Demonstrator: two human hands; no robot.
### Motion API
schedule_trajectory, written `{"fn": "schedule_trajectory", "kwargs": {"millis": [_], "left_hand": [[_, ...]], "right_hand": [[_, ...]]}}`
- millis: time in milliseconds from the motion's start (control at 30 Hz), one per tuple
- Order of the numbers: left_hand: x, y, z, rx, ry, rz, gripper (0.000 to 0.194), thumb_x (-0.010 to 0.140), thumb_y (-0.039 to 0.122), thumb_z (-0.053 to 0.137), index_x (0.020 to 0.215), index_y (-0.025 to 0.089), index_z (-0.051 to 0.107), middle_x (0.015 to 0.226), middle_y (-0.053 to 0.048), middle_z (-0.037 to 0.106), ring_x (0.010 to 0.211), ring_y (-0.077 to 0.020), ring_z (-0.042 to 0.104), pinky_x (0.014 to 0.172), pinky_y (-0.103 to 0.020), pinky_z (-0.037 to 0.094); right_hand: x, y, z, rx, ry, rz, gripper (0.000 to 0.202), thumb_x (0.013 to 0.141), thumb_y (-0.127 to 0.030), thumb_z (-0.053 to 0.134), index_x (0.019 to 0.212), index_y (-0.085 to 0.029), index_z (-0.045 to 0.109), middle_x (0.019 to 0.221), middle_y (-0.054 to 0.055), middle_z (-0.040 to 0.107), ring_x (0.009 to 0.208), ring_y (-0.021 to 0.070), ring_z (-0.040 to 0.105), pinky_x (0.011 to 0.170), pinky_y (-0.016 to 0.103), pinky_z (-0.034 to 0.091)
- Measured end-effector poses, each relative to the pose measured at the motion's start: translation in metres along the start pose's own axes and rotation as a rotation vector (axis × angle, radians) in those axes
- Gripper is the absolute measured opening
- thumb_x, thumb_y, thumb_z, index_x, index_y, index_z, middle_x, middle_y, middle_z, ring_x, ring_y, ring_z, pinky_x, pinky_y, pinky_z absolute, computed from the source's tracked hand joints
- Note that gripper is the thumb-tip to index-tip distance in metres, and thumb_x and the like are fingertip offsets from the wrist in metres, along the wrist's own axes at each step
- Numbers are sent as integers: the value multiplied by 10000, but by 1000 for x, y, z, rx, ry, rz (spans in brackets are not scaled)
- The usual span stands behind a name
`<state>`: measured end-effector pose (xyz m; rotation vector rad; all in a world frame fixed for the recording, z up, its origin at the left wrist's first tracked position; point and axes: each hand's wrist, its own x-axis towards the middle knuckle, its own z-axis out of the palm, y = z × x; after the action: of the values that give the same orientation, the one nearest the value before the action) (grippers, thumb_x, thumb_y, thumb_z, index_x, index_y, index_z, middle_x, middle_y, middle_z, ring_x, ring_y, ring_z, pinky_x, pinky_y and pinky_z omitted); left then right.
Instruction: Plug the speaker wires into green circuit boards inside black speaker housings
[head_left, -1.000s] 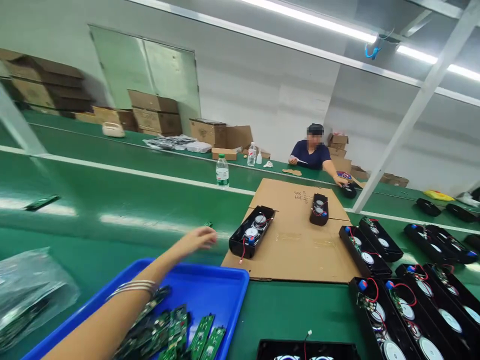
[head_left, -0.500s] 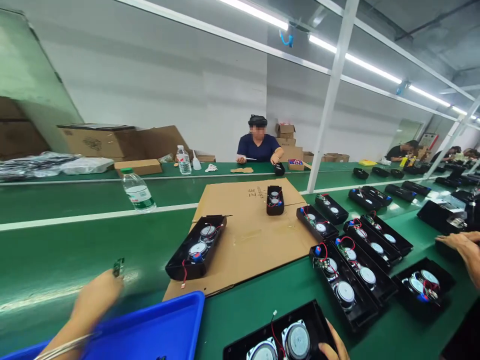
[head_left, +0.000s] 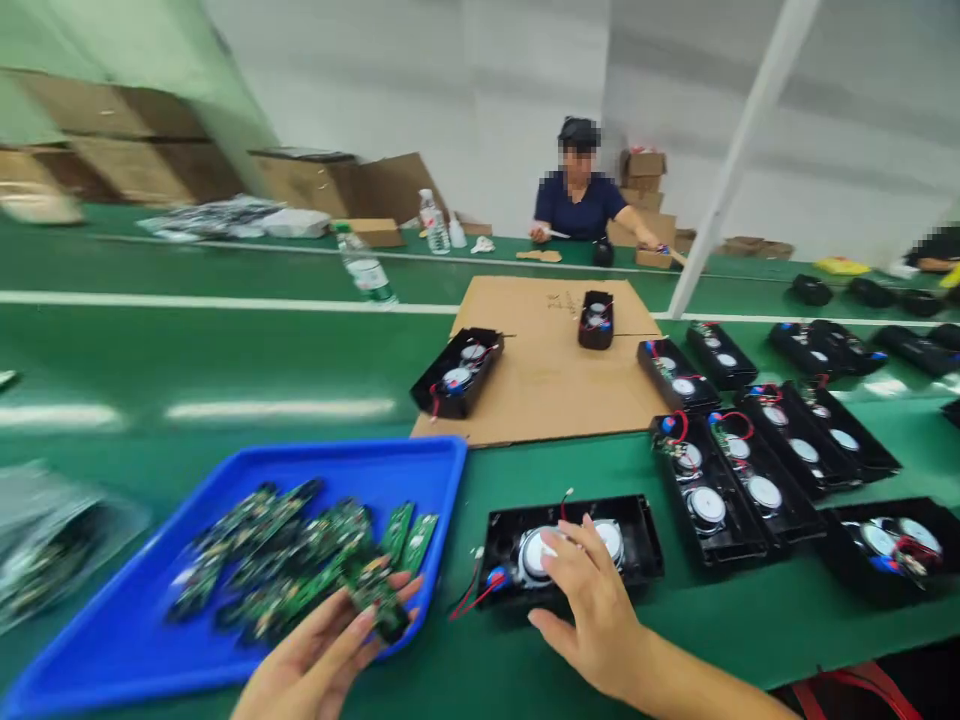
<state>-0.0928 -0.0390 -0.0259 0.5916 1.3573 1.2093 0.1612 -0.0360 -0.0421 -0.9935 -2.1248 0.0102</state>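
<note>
A green circuit board [head_left: 381,604] is held in my left hand [head_left: 322,650], by the right rim of a blue tray [head_left: 247,462]. Several more circuit boards [head_left: 289,560] lie heaped in that tray. My right hand [head_left: 596,610] is over a black speaker box [head_left: 637,525], fingers spread above its two round speakers; whether they touch is unclear. A blue part with red wires [head_left: 496,578] sits at the box's left end.
Several black speaker boxes [head_left: 712,500] stand at the right. Two more rest on a cardboard sheet [head_left: 525,390]. A plastic bag [head_left: 67,540] lies left of the tray, and a bottle [head_left: 367,270] stands behind. Across the bench sits a person [head_left: 577,200].
The view has swung left and down, bringing the tray's boards into sight. My left hand is now over the tray's right side. My right hand has left the box's edge for its speakers.
</note>
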Motion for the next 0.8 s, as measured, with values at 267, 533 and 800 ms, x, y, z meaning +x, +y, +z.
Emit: {"fn": "schedule_trajectory", "kwargs": {"millis": [267,533,800], "left_hand": [[-39,-19,14,-129,62,14,463,587,375,831,976,157,705,1011,-126,731,1086,-341,609,888,-370,510],[-42,-24,28,-214,39,71,502,574,365,839,999,168,657,1033,-122,720,1032,-324,635,888,-400,502],[-46,-22,34,-194,114,179,442,591,304,828,931,193,569,1069,-109,711,735,-204,684,616,-279,525]], "right_hand": [[53,-11,27,81,-310,-97,412,735,-245,747,1103,-147,589,985,128,685,942,289,621,995,654,358],[62,-18,22,777,-353,381,174,804,-138,590,961,-199,631,861,28,695,779,164,666,774,324,558],[63,-24,27,823,-466,506,197,770,-124,598,938,-200,669,878,36,706,795,181,668,741,313,543]]}}
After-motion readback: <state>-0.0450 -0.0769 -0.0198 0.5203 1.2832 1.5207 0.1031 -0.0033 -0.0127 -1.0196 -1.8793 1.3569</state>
